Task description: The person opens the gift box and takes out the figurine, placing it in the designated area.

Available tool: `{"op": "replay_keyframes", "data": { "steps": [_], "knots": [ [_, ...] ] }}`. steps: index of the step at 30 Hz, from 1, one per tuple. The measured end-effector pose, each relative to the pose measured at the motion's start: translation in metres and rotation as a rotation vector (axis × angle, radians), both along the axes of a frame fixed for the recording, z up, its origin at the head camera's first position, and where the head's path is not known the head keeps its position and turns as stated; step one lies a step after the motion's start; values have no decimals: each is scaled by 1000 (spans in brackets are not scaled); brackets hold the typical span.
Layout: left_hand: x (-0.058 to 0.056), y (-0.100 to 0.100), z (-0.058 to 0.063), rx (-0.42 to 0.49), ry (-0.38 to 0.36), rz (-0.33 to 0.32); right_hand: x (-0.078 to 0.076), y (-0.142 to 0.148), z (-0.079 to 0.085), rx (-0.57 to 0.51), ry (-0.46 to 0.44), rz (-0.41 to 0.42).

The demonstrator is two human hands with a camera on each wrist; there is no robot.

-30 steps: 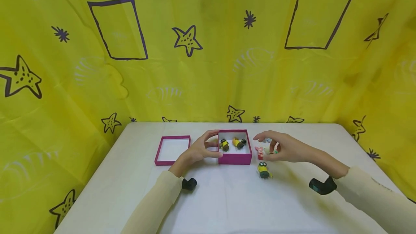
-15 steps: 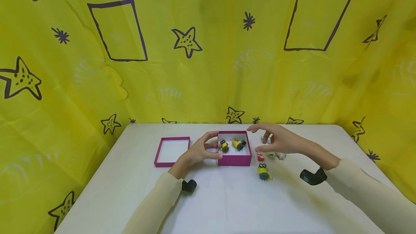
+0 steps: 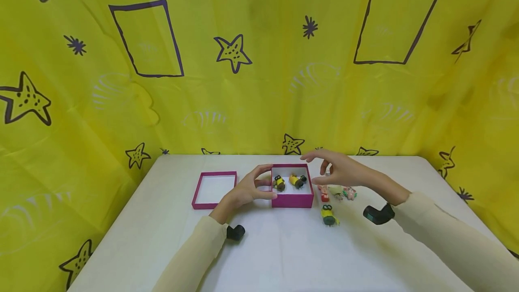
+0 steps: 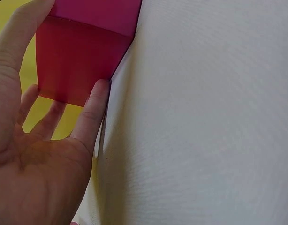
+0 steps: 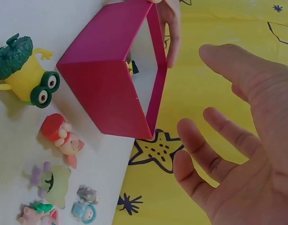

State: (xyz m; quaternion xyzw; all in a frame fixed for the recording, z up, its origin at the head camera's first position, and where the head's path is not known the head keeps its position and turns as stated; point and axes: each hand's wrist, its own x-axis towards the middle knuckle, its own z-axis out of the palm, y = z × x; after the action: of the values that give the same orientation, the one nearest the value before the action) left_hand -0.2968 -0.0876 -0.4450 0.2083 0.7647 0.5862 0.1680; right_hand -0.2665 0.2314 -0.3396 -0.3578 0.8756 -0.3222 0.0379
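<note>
A magenta box, white inside, stands uncovered in the middle of the table. Two yellow minion figures lie in it, a left one and a right one. My left hand holds the box by its left side; in the left wrist view its spread thumb and fingers touch the wall. Beside the box's right rim hovers my right hand, fingers loosely bent and apart, nothing between them. Outside the box, to its right, are a minion with green parts and a pink pig-like figure.
The magenta-rimmed lid lies left of the box, white inside up. Behind the pig-like figure sit a pale green figure, a pink-and-green one and small blue-grey ones. A yellow patterned curtain encloses the table.
My right hand has moved left and slightly up, from above the small figures to the box's right rim. My left hand and the box have stayed put.
</note>
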Motion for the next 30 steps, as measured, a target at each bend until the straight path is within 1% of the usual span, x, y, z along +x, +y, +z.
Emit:
{"op": "replay_keyframes", "data": {
  "steps": [5,11,15,24,30],
  "knots": [
    [-1,0,0,0,5,-4,-7,-7,-1,37,17,10],
    [-1,1,0,4,3,-5,-13,-16,-4,75,-3,12],
    [0,1,0,-9,-5,3,-16,-21,-7,97,-12,14],
    [2,1,2,-19,-10,11,-24,-29,-16,122,-53,4],
    [1,1,1,-7,1,4,-27,-32,-22,171,-23,18]
  ]
}}
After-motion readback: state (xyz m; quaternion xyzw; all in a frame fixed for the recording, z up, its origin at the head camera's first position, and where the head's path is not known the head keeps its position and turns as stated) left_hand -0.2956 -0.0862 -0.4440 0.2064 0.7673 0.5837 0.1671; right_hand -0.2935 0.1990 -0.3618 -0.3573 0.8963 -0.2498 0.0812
